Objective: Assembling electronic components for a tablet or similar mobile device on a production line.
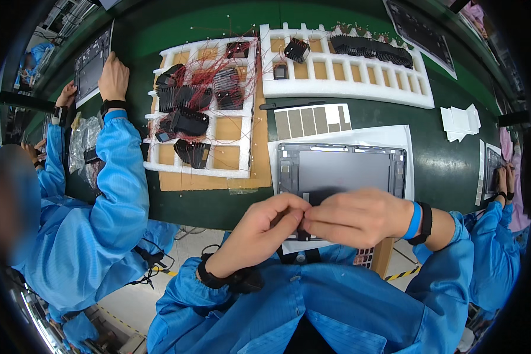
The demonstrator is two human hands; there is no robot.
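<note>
The grey tablet casing point(351, 168) lies on a white sheet point(410, 165); over the casing's near part, the left hand point(265, 229) and right hand point(360, 218) meet, fingertips pinched narrow, hiding much of it; whether they grip anything, I cannot tell; left of the casing, red wires point(203, 76) partly obscure a foam tray point(224, 173).

green bench point(445, 168) | cardboard point(261, 159) | right foam tray point(348, 99) | white sheet point(410, 171) | white papers point(461, 123)
</note>
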